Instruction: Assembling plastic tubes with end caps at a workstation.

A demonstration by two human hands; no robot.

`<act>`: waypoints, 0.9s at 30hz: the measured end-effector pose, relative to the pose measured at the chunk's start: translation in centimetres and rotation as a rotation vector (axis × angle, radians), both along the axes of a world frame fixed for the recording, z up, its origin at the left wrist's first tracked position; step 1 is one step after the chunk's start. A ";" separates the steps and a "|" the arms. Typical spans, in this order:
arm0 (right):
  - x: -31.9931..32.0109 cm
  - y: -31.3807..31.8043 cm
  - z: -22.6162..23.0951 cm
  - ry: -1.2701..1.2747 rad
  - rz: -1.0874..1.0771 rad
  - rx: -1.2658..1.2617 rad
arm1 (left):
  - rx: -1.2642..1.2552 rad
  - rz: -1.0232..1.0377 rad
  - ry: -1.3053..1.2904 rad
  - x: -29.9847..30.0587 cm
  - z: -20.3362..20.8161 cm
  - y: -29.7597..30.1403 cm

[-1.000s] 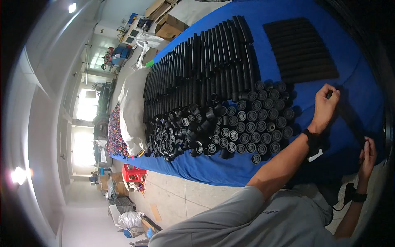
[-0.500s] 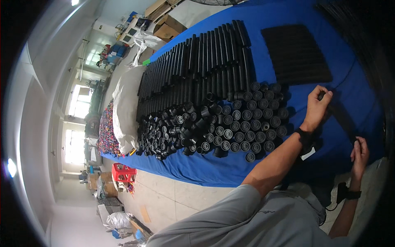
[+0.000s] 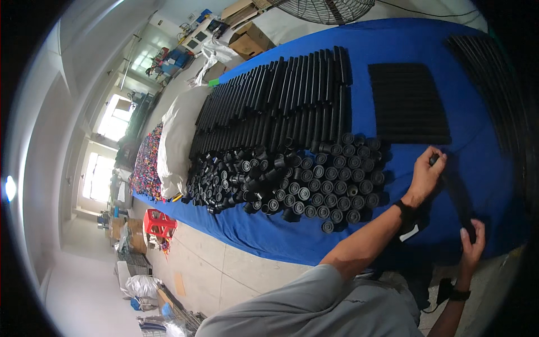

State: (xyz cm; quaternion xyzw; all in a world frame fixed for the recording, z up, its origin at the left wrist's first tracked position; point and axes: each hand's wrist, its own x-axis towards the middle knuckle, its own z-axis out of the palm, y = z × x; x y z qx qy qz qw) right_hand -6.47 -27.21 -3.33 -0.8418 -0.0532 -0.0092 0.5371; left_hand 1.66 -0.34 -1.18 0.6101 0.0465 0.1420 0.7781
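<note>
My left hand is closed round a small black piece that shows between thumb and fingers. I cannot tell whether it is a separate cap or the end of the tube. From this hand a black tube slants down to my right hand, whose fingers are closed on its lower end. Left of my left hand, round black caps stand close together, many with ringed faces up. Beyond my hands lies a flat row of black tubes side by side.
Blue cloth covers the long table. Stacked black tubes, loose black caps and a white sack fill its left part. More black rods lie at the far right. A fan stands behind; a red stool is on the floor.
The view has shifted, so the table's contents sit lower and more of the fan shows. Both hands keep their holds, with the tube still slanting between them.
</note>
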 end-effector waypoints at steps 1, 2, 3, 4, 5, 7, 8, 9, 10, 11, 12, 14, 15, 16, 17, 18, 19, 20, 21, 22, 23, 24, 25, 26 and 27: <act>-0.5 0.0 -0.2 -0.017 -0.026 0.005 | -0.014 -0.015 0.043 -0.2 0.2 0.0; -0.6 0.2 -0.2 -0.034 -0.053 0.010 | -0.029 -0.032 0.086 -0.3 0.4 0.0; -0.8 1.1 1.0 0.083 -0.085 0.033 | -0.026 -0.011 0.080 -0.3 0.5 0.0; -1.3 2.0 2.9 0.202 -0.126 0.051 | -0.050 -0.014 0.109 -0.4 0.6 0.0; -1.5 2.3 4.1 0.314 -0.187 0.064 | -0.078 -0.036 0.133 -0.5 1.1 -0.1; -1.2 2.1 3.0 0.072 -0.117 0.049 | -0.155 -0.078 0.173 -0.4 2.2 -0.2; -1.4 1.8 2.5 -0.038 -0.082 0.032 | -0.204 -0.094 0.200 -0.5 2.6 -0.1; -1.3 2.0 3.0 -0.014 -0.049 -0.016 | -0.188 -0.093 0.234 -0.8 3.0 0.3; -1.4 2.3 3.0 0.096 -0.044 0.105 | -0.110 -0.069 0.219 -1.0 2.8 0.6; -1.3 2.9 3.6 0.066 -0.010 0.082 | -0.147 -0.081 0.326 -1.4 3.0 1.0; -1.3 2.7 3.3 0.094 -0.012 0.061 | -0.152 -0.082 0.332 -1.5 2.9 1.1; -0.5 3.9 4.3 -0.071 0.040 -0.019 | -0.220 -0.050 0.357 -1.7 2.7 1.4; -0.5 3.5 3.7 -0.073 0.048 -0.029 | -0.185 -0.016 0.367 -1.5 2.6 1.2; -0.4 3.1 3.9 -0.050 0.029 -0.016 | -0.201 -0.008 0.363 -1.1 2.6 0.9; -0.4 3.2 4.3 -0.024 0.015 -0.003 | -0.228 -0.020 0.358 -0.7 2.5 0.6; -0.3 3.3 4.5 0.000 0.020 0.021 | -0.286 -0.009 0.328 -0.3 2.5 0.3; -0.3 3.2 4.9 0.004 -0.018 0.036 | -0.278 -0.046 0.308 0.2 2.8 0.1; -0.3 3.2 5.2 0.008 -0.052 0.052 | -0.270 -0.078 0.287 0.7 3.2 -0.1; -0.2 3.2 5.3 0.013 -0.077 0.075 | -0.292 -0.095 0.252 1.0 3.4 -0.1; -0.4 3.0 5.0 0.069 -0.100 0.100 | -0.326 -0.110 0.234 0.9 3.1 -0.2; -0.5 2.9 4.8 0.124 -0.123 0.124 | -0.360 -0.122 0.216 0.8 2.8 -0.1; -0.6 2.7 4.9 0.185 -0.144 0.144 | -0.247 -0.157 0.203 0.6 1.9 0.3; -0.4 2.8 5.3 0.255 -0.138 0.221 | -0.346 -0.181 0.183 0.4 2.1 0.5; -0.4 2.9 5.5 0.313 -0.154 0.309 | -0.445 -0.202 0.160 0.2 2.3 0.7; -0.4 3.0 5.9 0.363 -0.166 0.399 | -0.553 -0.264 0.080 0.2 1.7 0.9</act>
